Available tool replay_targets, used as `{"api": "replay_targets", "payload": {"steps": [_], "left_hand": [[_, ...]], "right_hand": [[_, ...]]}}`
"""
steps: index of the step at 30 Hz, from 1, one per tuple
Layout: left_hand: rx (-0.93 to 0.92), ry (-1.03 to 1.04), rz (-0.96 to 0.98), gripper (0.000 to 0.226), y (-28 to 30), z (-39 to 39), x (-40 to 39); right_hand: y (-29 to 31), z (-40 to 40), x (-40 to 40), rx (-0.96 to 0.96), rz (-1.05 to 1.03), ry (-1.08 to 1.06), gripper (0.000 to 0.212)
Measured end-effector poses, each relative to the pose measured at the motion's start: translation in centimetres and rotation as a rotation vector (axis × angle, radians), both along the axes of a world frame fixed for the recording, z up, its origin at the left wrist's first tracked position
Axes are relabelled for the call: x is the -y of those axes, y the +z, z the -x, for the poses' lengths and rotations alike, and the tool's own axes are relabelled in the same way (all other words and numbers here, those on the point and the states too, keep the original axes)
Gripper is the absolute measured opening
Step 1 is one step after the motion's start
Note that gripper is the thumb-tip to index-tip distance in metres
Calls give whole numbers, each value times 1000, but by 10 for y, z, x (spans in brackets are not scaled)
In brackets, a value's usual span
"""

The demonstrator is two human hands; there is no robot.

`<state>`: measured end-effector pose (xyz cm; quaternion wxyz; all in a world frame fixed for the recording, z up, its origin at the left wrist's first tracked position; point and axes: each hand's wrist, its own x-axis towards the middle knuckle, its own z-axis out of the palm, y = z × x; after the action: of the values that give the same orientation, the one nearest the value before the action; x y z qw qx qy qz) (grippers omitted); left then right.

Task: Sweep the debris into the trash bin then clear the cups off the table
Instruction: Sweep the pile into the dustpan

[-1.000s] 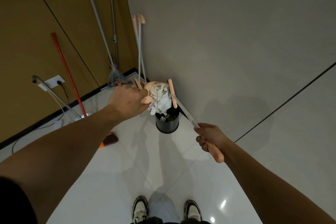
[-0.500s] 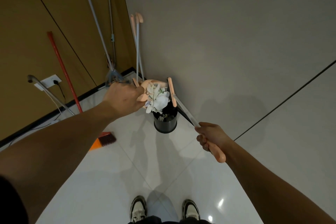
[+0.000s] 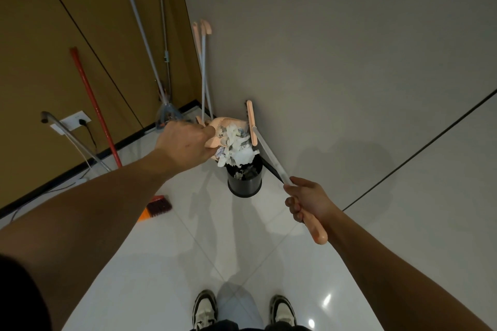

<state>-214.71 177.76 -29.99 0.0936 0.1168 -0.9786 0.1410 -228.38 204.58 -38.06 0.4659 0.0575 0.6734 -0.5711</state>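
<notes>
Head view: left hand [image 3: 185,144] clamps the tilted peach dustpan [image 3: 219,137] at frame centre, paper debris [image 3: 236,149] spilling over the black bin [image 3: 244,181] just below. Right hand [image 3: 309,201] is closed around the broom handle [image 3: 271,161], lower right of the bin.

We count one round black trash bin [image 3: 244,183] at twelve o'clock, two bare hands, two pale sneakers at six.
</notes>
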Motion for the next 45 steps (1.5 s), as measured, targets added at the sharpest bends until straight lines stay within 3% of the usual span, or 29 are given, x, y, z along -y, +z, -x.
{"api": "replay_targets", "payload": {"steps": [12, 21, 26, 45], "left_hand": [[52, -1, 17, 30, 0, 0, 4], [23, 7, 28, 32, 1, 1, 9], [-11, -8, 23, 29, 4, 3, 9], [-34, -139, 8, 28, -6, 3, 6]], "right_hand": [[2, -2, -4, -101, -85, 117, 58], [0, 1, -2, -79, -83, 66, 57], [4, 9, 0, -54, -65, 47, 43], [-6, 11, 2, 8, -80, 12, 53]]}}
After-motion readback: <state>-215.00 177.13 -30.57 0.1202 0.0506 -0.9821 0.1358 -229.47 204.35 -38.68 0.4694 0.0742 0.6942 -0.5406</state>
